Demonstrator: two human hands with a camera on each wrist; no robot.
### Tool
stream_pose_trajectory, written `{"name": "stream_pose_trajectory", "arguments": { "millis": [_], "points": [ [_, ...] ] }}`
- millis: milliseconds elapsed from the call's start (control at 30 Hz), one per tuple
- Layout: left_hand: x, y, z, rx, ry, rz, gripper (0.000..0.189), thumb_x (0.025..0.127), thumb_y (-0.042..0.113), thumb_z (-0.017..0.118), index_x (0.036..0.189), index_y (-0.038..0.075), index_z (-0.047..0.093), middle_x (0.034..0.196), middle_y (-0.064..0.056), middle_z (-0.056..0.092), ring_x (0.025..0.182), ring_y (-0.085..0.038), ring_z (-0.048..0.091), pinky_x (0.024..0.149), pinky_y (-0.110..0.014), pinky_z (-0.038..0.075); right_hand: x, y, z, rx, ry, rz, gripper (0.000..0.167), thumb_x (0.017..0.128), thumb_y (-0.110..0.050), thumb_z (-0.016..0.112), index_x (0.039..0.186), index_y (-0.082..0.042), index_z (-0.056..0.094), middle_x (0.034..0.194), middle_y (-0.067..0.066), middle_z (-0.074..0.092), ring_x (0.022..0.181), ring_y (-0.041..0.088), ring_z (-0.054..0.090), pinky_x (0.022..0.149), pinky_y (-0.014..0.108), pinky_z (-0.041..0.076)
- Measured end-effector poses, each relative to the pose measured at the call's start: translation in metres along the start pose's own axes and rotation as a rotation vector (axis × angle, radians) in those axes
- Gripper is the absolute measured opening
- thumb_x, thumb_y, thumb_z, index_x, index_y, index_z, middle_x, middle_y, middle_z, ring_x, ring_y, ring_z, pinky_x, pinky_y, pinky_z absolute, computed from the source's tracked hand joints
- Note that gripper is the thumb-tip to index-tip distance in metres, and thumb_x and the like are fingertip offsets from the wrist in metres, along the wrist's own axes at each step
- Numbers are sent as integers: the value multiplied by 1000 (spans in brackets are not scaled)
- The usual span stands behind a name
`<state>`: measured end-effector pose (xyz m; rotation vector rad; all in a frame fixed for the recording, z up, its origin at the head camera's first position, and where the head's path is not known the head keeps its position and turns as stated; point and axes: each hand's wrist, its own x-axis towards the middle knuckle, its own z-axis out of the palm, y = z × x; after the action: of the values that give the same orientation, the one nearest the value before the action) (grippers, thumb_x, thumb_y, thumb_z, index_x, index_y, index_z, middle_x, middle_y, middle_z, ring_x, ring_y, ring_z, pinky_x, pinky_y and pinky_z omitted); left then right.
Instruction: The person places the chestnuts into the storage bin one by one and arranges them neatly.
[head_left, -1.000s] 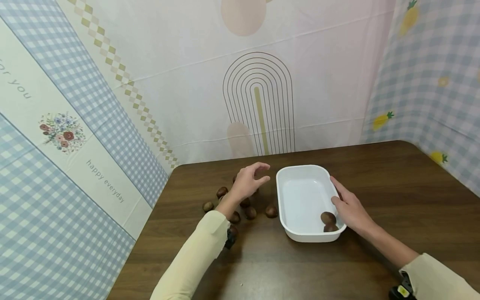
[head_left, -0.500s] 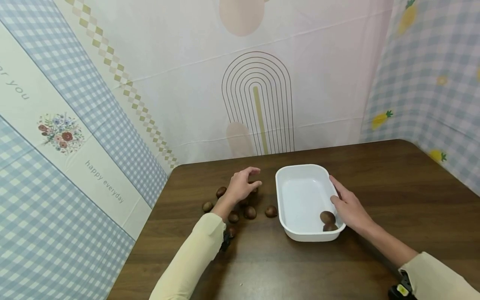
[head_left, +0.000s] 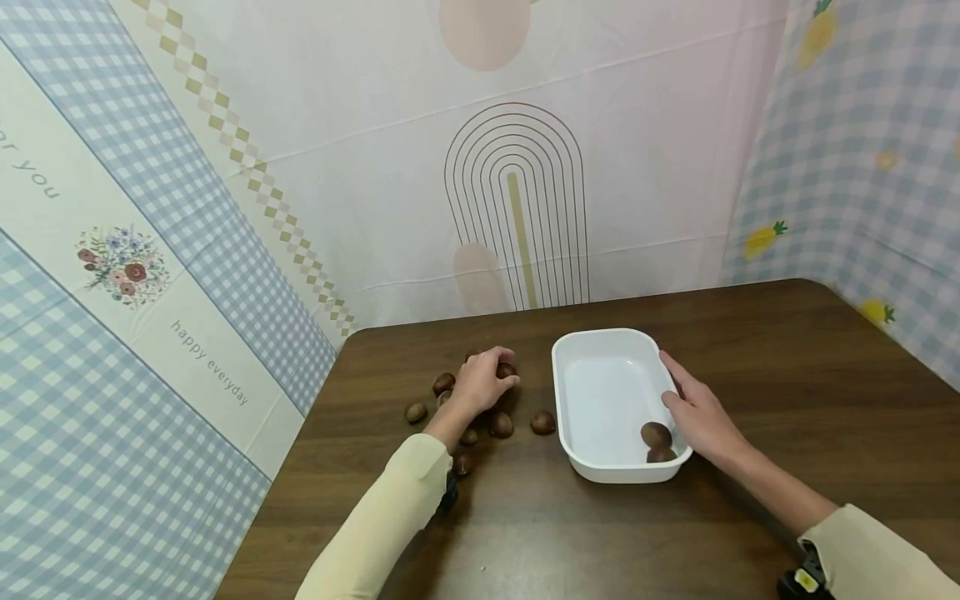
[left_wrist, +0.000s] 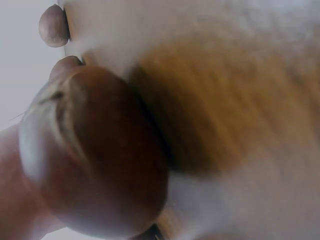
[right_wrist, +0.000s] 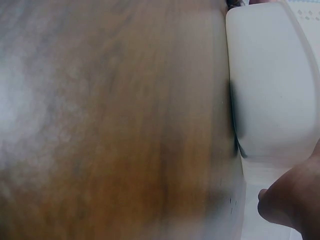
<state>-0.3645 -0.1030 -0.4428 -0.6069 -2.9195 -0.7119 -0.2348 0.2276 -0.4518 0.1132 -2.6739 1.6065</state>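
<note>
Several brown chestnuts lie scattered on the wooden table. Over the group is my left hand, its thumb and curled fingers on either side of one chestnut; its fingertips are partly hidden. A chestnut looms large and close in the left wrist view. My right hand grips the right side of a white rectangular dish, thumb at the rim and fingers along the outer wall. Two chestnuts sit in the dish's near right corner. In the right wrist view, the dish wall appears beside my thumb.
A single chestnut lies just left of the dish, and another at the group's left edge. The brown table ends at a patterned cloth backdrop behind and on the left.
My left hand has moved left and down onto the chestnuts, and its fingers have closed in around one. My right hand and the dish have stayed in place.
</note>
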Motion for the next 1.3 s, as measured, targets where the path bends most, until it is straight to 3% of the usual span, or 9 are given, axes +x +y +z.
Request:
{"name": "stream_pose_trajectory", "arguments": {
  "millis": [567, 1300],
  "points": [
    [-4, -1, 0, 2, -19, -78, 44, 100, 23, 79, 141, 13, 67, 140, -7, 68, 130, -34, 62, 109, -51, 49, 0, 1, -1, -6, -2, 2, 65, 112, -10, 33, 171, -6, 5, 174, 26, 8, 157, 53, 16, 119, 73, 23],
    [2, 5, -7, 5, -10, -20, 41, 97, 24, 81, 135, 10, 71, 136, -8, 71, 131, -33, 62, 111, -49, 48, 0, 0, -1, -2, -6, -5, 65, 112, -9, 33, 171, -6, 5, 175, 25, 7, 157, 53, 16, 119, 73, 23]
  ]
}}
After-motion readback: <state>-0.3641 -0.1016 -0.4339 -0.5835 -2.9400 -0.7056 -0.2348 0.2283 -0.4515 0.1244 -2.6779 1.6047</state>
